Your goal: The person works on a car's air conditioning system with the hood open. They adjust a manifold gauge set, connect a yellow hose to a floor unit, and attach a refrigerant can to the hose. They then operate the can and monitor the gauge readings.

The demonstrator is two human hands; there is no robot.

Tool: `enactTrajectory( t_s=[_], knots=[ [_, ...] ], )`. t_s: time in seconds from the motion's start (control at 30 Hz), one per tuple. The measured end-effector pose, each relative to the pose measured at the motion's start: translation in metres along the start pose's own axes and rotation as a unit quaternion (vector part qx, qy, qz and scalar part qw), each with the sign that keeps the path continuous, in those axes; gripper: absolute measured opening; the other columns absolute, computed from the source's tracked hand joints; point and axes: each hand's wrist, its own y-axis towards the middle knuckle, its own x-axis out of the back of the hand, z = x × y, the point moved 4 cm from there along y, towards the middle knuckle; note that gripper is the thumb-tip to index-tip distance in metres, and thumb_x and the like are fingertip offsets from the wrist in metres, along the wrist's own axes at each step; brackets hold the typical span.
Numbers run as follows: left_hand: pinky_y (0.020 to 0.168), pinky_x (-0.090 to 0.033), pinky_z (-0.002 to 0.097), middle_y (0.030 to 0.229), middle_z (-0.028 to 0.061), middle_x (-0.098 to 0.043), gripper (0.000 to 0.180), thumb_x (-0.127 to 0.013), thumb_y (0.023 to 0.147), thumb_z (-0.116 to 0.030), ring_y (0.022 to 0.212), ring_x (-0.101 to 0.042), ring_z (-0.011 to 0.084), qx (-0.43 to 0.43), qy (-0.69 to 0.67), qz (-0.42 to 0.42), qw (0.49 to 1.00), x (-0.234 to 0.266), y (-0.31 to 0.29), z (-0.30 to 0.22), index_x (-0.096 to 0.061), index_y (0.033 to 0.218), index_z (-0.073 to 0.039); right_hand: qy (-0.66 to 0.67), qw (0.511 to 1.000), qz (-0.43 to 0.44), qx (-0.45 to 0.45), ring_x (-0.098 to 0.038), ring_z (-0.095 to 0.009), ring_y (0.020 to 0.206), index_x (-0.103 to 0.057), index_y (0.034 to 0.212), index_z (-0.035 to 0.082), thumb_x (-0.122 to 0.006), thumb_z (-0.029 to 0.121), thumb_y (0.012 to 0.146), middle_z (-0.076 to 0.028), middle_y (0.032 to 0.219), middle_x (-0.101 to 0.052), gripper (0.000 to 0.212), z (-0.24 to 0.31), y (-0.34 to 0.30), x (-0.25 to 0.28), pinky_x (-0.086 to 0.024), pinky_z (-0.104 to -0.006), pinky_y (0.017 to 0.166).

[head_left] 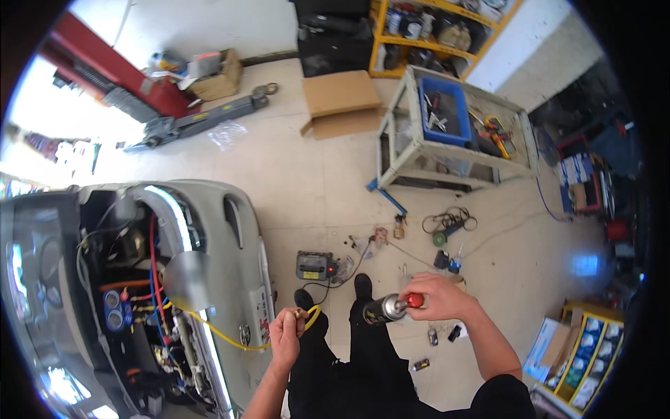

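Observation:
My left hand (285, 336) is closed around the end of a yellow hose (230, 341), and a small brass-coloured fitting shows at its fingertips. From there the hose runs left over the front of a grey car (227, 272) into its engine bay. A gauge set (114, 311) with two dials sits in that bay, with red, blue and yellow hoses around it. My right hand (441, 297) grips the top of a dark spray-type can (379, 312) with a silver neck and a red cap or knob (415, 300). The can lies tilted sideways, apart from the hose end.
On the floor ahead are a dark box-shaped device (315, 265) with a cable, a green-ended power tool (441, 239) and small bottles. Farther off stand an open cardboard box (340, 101), a metal cart (453, 159) with a blue tray (447, 136), and a floor jack (209, 119).

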Motion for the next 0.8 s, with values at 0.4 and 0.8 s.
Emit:
enactTrajectory(
  t_s=[0.4,0.8],
  knots=[
    [0.054,-0.028,0.027,0.066,0.0006,-0.037,0.045,-0.039,0.106,-0.038,0.056,-0.032,0.011,-0.293,-0.23,-0.077,0.925,0.009,-0.155,-0.138,-0.049,0.081,-0.003,0.546,0.796,0.246,-0.089,-0.072,-0.034,0.076,-0.06,0.1,-0.001,-0.063,0.023,0.087,-0.018,0.081,-0.069,0.028,0.173,0.04,-0.08,-0.059,-0.0442,0.072],
    [0.056,-0.029,0.0247,0.072,0.0015,-0.041,0.035,-0.045,0.106,-0.033,0.061,-0.034,0.0097,-0.357,-0.291,-0.152,0.874,0.085,-0.279,-0.095,-0.053,0.096,-0.001,0.586,0.747,0.312,-0.025,-0.068,-0.036,0.093,-0.042,0.136,0.002,-0.054,0.05,0.095,-0.02,0.106,-0.063,0.065,0.262,0.003,-0.178,-0.056,-0.06,0.083]
  ],
)
